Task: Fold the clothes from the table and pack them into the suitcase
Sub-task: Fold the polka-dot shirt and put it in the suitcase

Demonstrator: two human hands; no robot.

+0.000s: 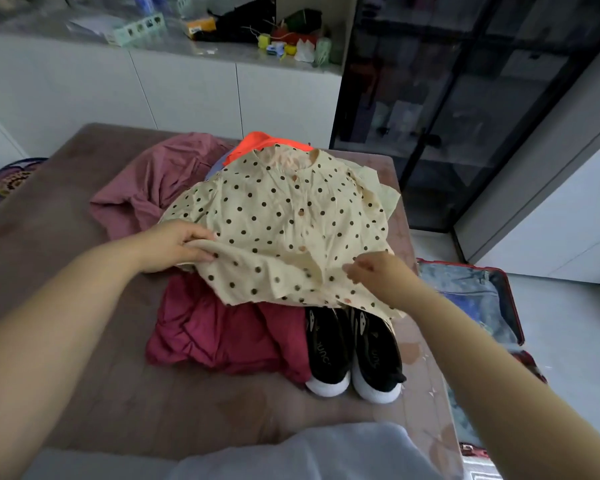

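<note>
From the head camera, a cream polka-dot shirt (pixel 284 223) lies spread on top of a pile of clothes on the tabletop (pixel 84 375). The left hand (pixel 177 245) pinches its left edge, and the right hand (pixel 374 275) curls its fingers into the lower right fabric. A dark red garment (pixel 222 337) and black shoes (pixel 354 355) lie partly under the shirt. The suitcase (pixel 482 299) lies open on the floor to the right.

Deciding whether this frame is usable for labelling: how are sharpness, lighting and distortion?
Head view: soft, even light, no hard shadows; the polka-dot shirt is sharp, the right hand slightly motion-blurred; the counter clutter at the top is soft; wide-angle distortion tilts the dark glass cabinet.
</note>
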